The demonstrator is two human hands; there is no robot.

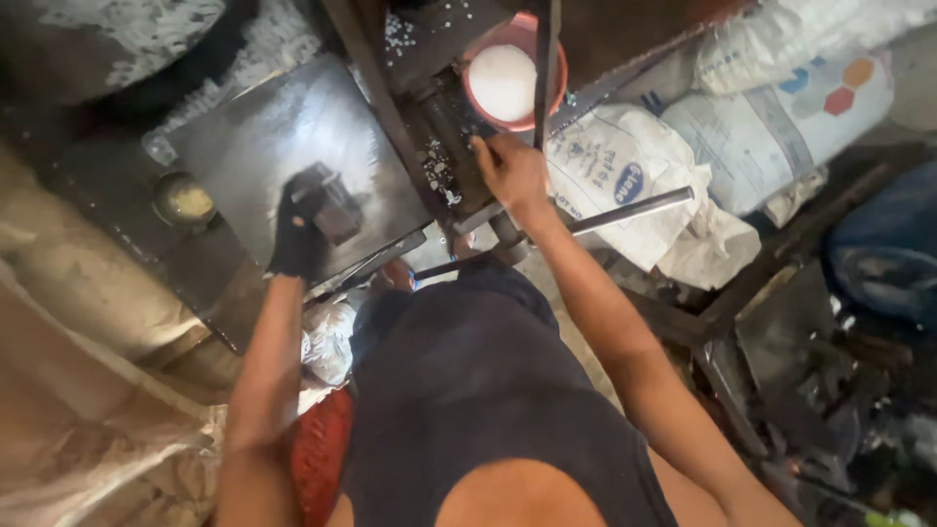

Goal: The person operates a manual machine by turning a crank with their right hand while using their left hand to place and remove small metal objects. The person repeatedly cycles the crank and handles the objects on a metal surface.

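Observation:
My left hand (299, 234), in a black glove, rests on a dark metal block (337, 210) that sits on a flat steel plate (283, 127). My right hand (510, 171), bare, is closed around a part of a dark press machine (444, 127), beside a vertical metal bar (547, 68). Just beyond that hand stands a red bowl (558, 73) filled with white granules. Small white pieces lie scattered on the machine bed near my right hand.
A long steel lever (625, 210) sticks out to the right below my right hand. White printed sacks (752, 127) are piled at the right. A small round tin (183, 200) sits left of the plate. Dark scrap metal lies at the lower right.

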